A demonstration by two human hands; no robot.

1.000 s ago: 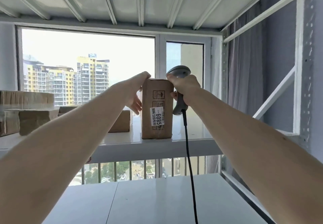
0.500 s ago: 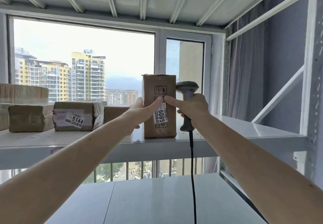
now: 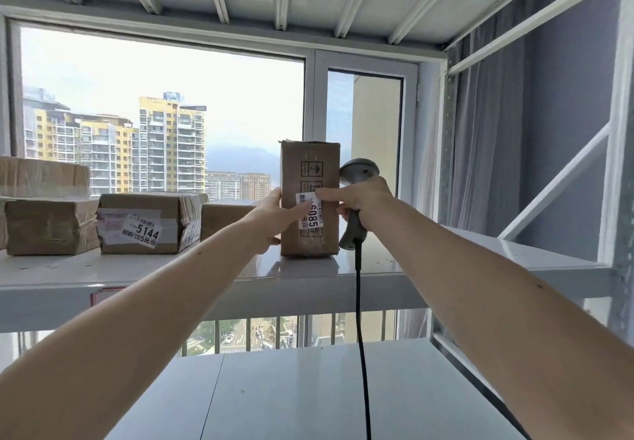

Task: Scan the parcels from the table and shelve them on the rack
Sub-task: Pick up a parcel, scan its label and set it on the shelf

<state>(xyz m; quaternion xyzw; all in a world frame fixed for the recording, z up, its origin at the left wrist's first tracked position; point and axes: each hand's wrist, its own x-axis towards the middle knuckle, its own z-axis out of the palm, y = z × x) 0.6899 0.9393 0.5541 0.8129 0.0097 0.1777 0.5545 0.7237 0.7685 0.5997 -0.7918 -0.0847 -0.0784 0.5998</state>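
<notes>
A tall brown cardboard parcel (image 3: 309,199) is standing upright on the white metal rack shelf (image 3: 480,261), its white label (image 3: 310,215) partly hidden by fingers. The left hand (image 3: 274,218) is resting straight fingers on its front. The right hand (image 3: 363,201) is gripping a grey corded scanner (image 3: 356,179) while its forefinger is pressing the label.

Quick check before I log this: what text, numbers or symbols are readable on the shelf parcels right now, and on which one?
"085": white label on the upright parcel; its first digit is covered by the left hand and right hand.
"5144" and "5元": label on the flat parcel.
Printed handling symbols on the upright parcel: unreadable.
Remaining small print: blurred.
</notes>
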